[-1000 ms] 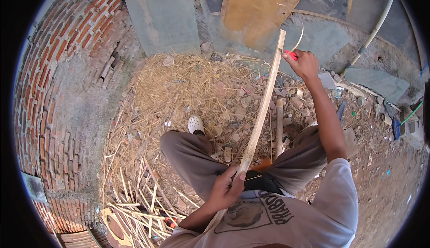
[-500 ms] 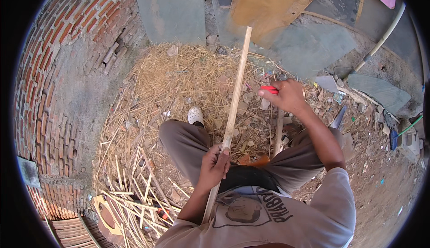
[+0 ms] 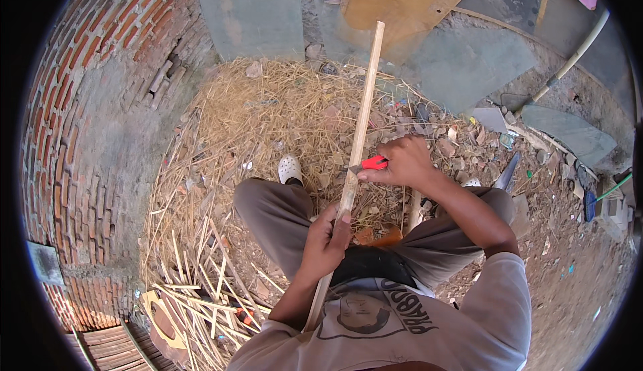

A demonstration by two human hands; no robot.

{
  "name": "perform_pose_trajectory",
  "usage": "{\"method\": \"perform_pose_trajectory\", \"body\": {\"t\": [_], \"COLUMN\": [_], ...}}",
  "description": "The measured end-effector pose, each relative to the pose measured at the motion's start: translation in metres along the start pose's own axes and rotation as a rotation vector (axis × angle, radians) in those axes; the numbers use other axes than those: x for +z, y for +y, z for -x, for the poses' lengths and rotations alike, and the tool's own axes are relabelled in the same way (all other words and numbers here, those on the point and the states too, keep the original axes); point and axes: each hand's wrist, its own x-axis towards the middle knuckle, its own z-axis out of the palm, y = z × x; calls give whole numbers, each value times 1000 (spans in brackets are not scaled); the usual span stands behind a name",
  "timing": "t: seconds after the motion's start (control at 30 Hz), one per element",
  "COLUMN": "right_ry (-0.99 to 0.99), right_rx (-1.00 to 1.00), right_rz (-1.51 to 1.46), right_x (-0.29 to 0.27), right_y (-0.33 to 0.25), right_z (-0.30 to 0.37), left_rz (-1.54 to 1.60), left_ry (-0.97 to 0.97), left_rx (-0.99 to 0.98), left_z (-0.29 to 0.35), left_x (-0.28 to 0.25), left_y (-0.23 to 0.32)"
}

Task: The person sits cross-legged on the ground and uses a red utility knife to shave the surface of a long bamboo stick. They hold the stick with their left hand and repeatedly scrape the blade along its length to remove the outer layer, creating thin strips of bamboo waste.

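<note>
A long, pale bamboo strip (image 3: pixel 367 99) runs slantwise from my lap, its upper end pointing away from me. My left hand (image 3: pixel 326 242) is wrapped round the strip's lower part, and the near end lies against my shirt. Gripped in my right hand (image 3: pixel 404 161) is a red-handled cutter knife (image 3: pixel 374 162). Its short dark blade touches the right edge of the strip, above my left hand. Most of the knife's handle is hidden by my fingers.
A heap of thin split strips (image 3: pixel 204 304) lies at the lower left, beside my left leg. Straw and shavings (image 3: pixel 261 113) cover the ground ahead. A brick wall (image 3: pixel 74 143) stands on the left; grey panels (image 3: pixel 251 16) lean at the back. A saw-like blade (image 3: pixel 507 173) rests near my right knee.
My right hand has come down and left, bringing the knife from beside the strip onto its edge. The strip's far end has shifted slightly up and right. My left hand keeps its grip.
</note>
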Motion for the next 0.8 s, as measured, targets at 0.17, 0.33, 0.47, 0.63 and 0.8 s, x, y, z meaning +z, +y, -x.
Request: {"method": "perform_pose_trajectory", "body": {"t": [0.17,0.33,0.47,0.63,0.8], "right_ry": [49,6,23,82,73], "right_rx": [56,109,275,454,649], "right_rz": [36,46,87,111,72], "right_x": [7,20,18,12,-16], "right_y": [19,30,57,99,137], "right_z": [-13,-17,-30,-39,-43], "left_rz": [-30,-27,-44,-64,-62], "left_ry": [4,5,1,-58,-154], "left_rx": [-18,-28,-34,-76,-80], "left_z": [-2,2,9,23,51], "left_x": [-1,-3,-2,-1,-2], "left_y": [2,-9,-13,-18,-19]}}
